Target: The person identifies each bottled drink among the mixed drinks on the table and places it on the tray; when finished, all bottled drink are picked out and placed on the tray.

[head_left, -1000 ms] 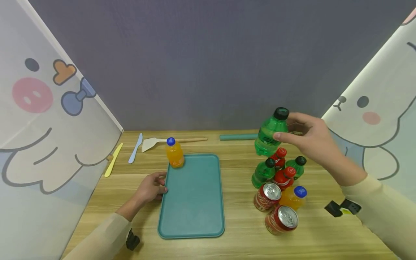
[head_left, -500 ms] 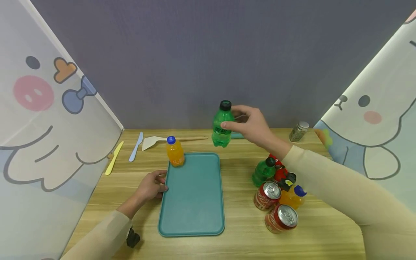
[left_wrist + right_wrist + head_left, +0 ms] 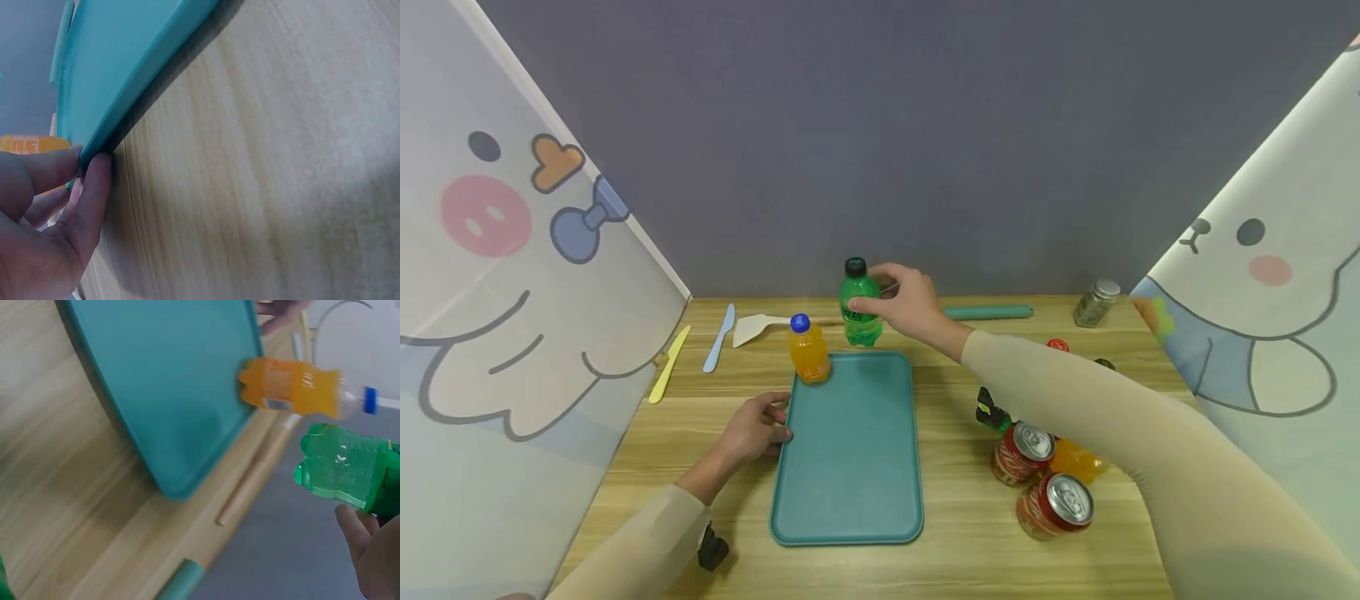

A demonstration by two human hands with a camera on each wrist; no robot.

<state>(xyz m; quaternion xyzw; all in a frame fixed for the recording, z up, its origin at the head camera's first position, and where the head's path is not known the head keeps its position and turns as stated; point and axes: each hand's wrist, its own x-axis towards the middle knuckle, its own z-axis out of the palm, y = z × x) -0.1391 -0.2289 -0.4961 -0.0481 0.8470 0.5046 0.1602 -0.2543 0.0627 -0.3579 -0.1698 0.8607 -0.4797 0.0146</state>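
My right hand point(image 3: 912, 305) grips a green soda bottle point(image 3: 859, 310) with a black cap. The bottle is upright above the far edge of the teal tray point(image 3: 850, 450). In the right wrist view, the green bottle's lower part point(image 3: 340, 464) shows beside my fingers. An orange drink bottle point(image 3: 809, 354) with a blue cap stands on the tray's far left corner. At the tray's left side, my left hand point(image 3: 752, 429) pinches the rim between thumb and fingers, as the left wrist view shows up close.
Red soda cans point(image 3: 1054, 506) stand at the right, with more bottles partly hidden behind my right sleeve. A white spatula point(image 3: 758, 327), a blue knife point(image 3: 720, 337) and a yellow knife point(image 3: 668, 367) lie at the back left. Farther right are a teal rod point(image 3: 992, 312) and a spice jar point(image 3: 1096, 303).
My right hand has carried the green bottle leftward from above the group of drinks to over the tray's far edge. My left hand has stayed at the rim.
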